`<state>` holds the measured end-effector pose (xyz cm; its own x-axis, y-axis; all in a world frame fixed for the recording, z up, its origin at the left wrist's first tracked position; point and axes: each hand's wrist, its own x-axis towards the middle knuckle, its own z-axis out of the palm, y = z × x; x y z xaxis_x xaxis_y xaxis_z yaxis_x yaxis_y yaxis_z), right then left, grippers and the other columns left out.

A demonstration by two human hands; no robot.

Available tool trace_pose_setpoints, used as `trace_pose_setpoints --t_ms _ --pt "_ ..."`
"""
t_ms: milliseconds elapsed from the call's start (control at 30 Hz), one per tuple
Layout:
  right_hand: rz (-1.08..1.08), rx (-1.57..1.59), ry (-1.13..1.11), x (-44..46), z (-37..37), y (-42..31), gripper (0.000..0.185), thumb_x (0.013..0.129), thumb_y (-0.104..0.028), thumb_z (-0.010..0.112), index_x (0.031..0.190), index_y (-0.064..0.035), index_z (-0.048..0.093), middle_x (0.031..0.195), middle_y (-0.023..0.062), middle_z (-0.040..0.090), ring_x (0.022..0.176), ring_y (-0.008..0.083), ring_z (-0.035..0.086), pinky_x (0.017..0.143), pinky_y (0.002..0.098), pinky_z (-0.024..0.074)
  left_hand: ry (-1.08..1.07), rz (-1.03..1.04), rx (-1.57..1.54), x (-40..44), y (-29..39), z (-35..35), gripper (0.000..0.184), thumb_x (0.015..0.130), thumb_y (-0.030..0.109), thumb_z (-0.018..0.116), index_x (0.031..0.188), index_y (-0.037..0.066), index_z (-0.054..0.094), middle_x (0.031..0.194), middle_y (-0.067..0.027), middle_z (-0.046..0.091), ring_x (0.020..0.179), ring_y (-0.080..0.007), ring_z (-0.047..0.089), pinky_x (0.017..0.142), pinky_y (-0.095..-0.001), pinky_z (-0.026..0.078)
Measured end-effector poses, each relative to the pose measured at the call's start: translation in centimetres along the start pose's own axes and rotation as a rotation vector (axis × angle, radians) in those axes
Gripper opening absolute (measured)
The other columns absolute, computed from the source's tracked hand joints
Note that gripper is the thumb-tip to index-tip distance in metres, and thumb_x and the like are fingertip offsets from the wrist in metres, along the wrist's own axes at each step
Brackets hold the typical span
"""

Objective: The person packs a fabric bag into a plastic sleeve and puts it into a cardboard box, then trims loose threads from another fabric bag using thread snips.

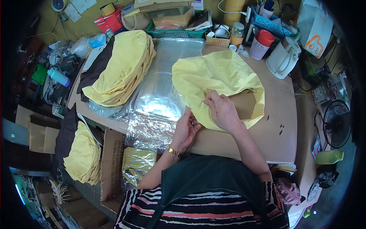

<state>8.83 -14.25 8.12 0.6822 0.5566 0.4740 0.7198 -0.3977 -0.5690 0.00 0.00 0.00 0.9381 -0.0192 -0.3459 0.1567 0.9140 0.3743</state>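
Observation:
A yellow cloth piece [213,72] with a wide opening lies spread on the table in front of me; its exact kind I cannot make out. My right hand [225,110] is closed on the cloth at the near left side of the opening. At the cloth's left edge, my left hand [186,129] pinches the fabric between thumb and fingers. Brown tabletop shows through the opening. Just left of the cloth lies a stack of clear plastic bags [164,84], its shiny near end hanging over the table edge beside my left wrist.
A thick pile of yellow cloth pieces [122,68] lies at the table's left, with dark cloth beside it. More yellow pieces [82,156] hang lower left. An open cardboard box [112,164] holds plastic-wrapped yellow goods. A kettle [284,57] and red-lidded container [261,45] stand at back right.

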Motion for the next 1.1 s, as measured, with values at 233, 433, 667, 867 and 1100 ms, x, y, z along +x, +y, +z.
trace_pose_setpoints --t_ms 233,433,667,867,1100 --pt "-0.006 -0.125 -0.032 0.0 0.6 0.4 0.012 0.092 -0.012 0.058 0.091 -0.0048 0.048 0.061 0.0142 0.056 0.059 0.0366 0.056 0.057 0.0450 0.0444 0.035 0.269 0.207 0.2 -1.6 1.1 0.034 0.098 0.030 0.055 0.122 0.006 0.052 0.112 -0.0041 0.062 0.101 -0.0145 0.061 0.084 -0.0286 0.054" --pt "0.126 0.058 -0.093 0.8 -0.9 -1.1 0.021 0.090 -0.017 0.062 0.100 -0.0050 0.048 0.073 0.0160 0.060 0.068 0.0329 0.060 0.062 0.0427 0.0466 -0.082 0.129 0.148 -1.0 -1.6 2.0 0.033 0.098 0.025 0.054 0.125 0.006 0.050 0.116 -0.0065 0.061 0.103 -0.0162 0.060 0.090 -0.0323 0.051" --pt "0.026 -0.069 -0.524 -4.6 -7.3 5.4 0.023 0.084 -0.021 0.069 0.092 -0.0016 0.059 0.078 0.0146 0.059 0.078 0.0305 0.056 0.070 0.0421 0.0444 0.024 0.374 0.042 -0.8 2.3 2.9 0.037 0.100 0.027 0.051 0.127 0.002 0.047 0.123 -0.0083 0.059 0.112 -0.0186 0.059 0.096 -0.0341 0.050" --pt "0.177 -0.022 -0.319 -5.6 -8.0 5.3 0.016 0.086 -0.016 0.065 0.083 -0.0015 0.060 0.067 0.0156 0.053 0.072 0.0331 0.052 0.068 0.0415 0.0431 0.119 0.489 0.166 0.7 0.9 0.8 0.044 0.100 0.033 0.049 0.130 0.002 0.045 0.127 -0.0116 0.056 0.116 -0.0221 0.057 0.100 -0.0374 0.048" --pt "0.137 0.057 -0.239 -4.8 -5.7 4.5 0.021 0.089 -0.016 0.062 0.077 -0.0007 0.055 0.067 0.0147 0.052 0.070 0.0320 0.050 0.067 0.0412 0.0428 -0.093 0.373 0.086 -1.0 0.3 2.1 0.026 0.098 0.016 0.055 0.119 0.000 0.051 0.112 -0.0086 0.062 0.099 -0.0165 0.062 0.088 -0.0309 0.055"
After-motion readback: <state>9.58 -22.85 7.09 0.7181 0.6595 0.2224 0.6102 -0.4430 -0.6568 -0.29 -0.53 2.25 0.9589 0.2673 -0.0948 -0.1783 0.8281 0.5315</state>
